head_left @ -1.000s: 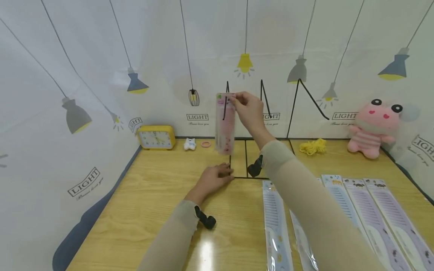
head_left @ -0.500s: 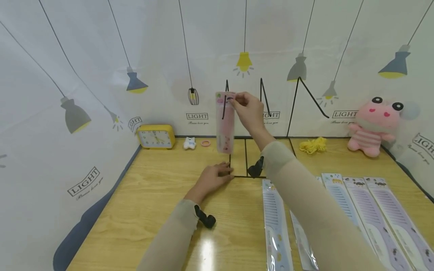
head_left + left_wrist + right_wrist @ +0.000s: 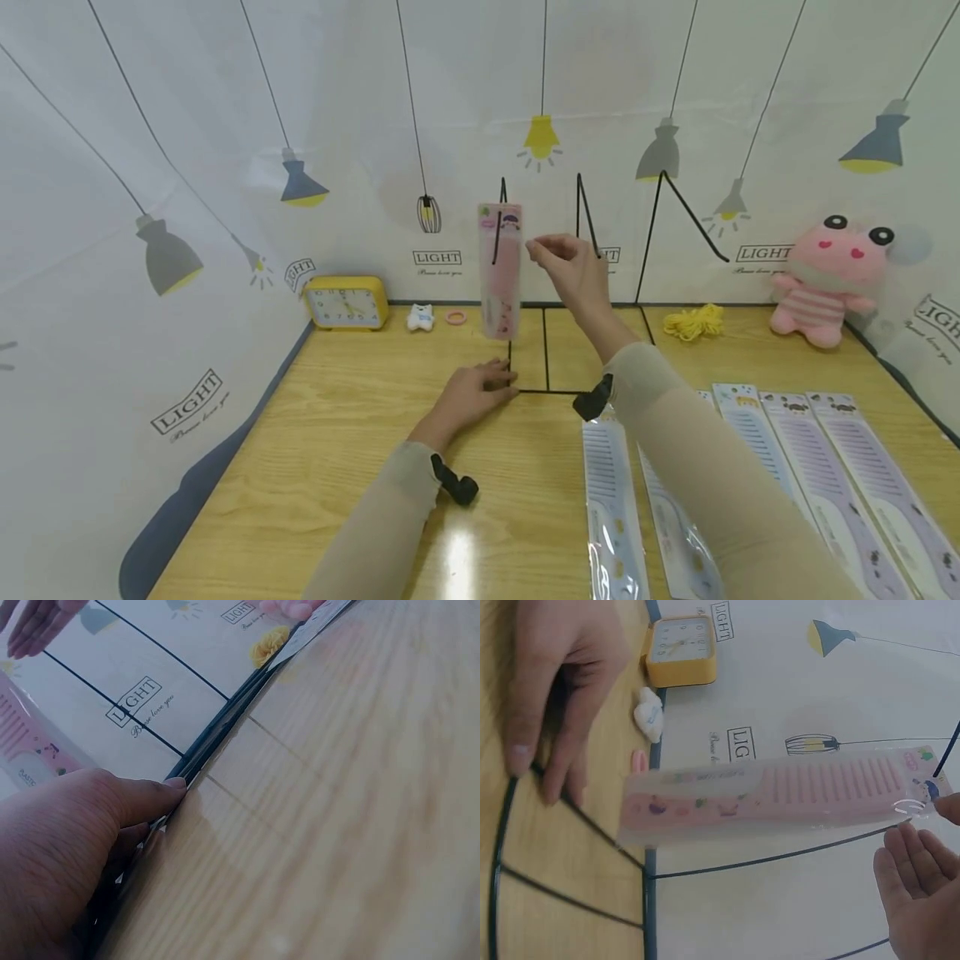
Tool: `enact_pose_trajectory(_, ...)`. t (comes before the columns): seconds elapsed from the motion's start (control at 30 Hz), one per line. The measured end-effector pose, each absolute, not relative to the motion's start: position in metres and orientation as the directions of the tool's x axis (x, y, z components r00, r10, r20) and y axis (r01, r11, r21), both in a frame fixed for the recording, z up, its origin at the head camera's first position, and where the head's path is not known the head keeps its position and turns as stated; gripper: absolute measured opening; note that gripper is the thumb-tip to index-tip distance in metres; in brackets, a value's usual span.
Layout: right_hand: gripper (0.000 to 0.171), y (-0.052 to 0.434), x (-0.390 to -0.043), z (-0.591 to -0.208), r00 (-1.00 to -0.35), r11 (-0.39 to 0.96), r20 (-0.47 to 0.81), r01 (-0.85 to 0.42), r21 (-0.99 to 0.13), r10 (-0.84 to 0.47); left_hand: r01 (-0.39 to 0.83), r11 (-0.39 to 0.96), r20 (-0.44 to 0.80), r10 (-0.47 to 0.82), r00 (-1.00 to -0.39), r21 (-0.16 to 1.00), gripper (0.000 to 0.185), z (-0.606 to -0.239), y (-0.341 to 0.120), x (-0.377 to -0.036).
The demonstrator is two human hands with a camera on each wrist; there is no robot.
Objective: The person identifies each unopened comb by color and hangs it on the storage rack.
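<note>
A pink comb in a clear packet hangs from the left hook of a black wire display rack. In the right wrist view the comb shows its teeth and printed cherries, with the hook passing through the packet's top. Just right of the packet, my right hand is apart from it, fingers loosely bent and holding nothing. Low on the table my left hand holds the front left corner of the rack's base. The left wrist view shows that thumb on the black wire; the other fingers are partly hidden.
Several packaged combs lie at the right front. Behind the rack stand a yellow clock, a small white figure and a pink ring. Yellow string and a pink plush toy are at the back right.
My right hand has let go of the comb packet's top corner and moved slightly right and down. The packet stays hanging on the hook. My left hand has not moved.
</note>
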State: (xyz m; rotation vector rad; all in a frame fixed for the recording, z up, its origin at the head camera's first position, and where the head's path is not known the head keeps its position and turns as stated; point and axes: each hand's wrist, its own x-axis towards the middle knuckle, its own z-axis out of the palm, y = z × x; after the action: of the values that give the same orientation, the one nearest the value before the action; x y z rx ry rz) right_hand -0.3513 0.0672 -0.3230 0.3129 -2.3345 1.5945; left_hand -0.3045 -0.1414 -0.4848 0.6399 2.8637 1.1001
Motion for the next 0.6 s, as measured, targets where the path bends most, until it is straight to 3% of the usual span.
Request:
enact_pose_trajectory(0.17, 0.053, 0.084, -0.336, -0.340, -0.942, 0.423, 0.332, -0.321, -0.847, -0.049, 0.361, 0.665, 0.129, 0.372, -0.919, 0.654, 0.038, -0.484, -0.141, -0.304)
enact_pose_trajectory(0.37, 0.058, 0.115, -0.311, -0.363, -0.976, 0.406, 0.188, -0.216, -0.888, -0.107, 0.357, 0.672, 0.126, 0.368, -0.921, 0.649, 0.038, -0.485, -0.140, -0.305)
enact_pose_trajectory(0.6, 0.053, 0.156, -0.280, -0.394, -0.975, 0.402, 0.120, -0.188, -0.896, -0.188, 0.356, 0.681, 0.119, 0.370, -0.921, 0.640, 0.040, -0.488, -0.142, -0.306)
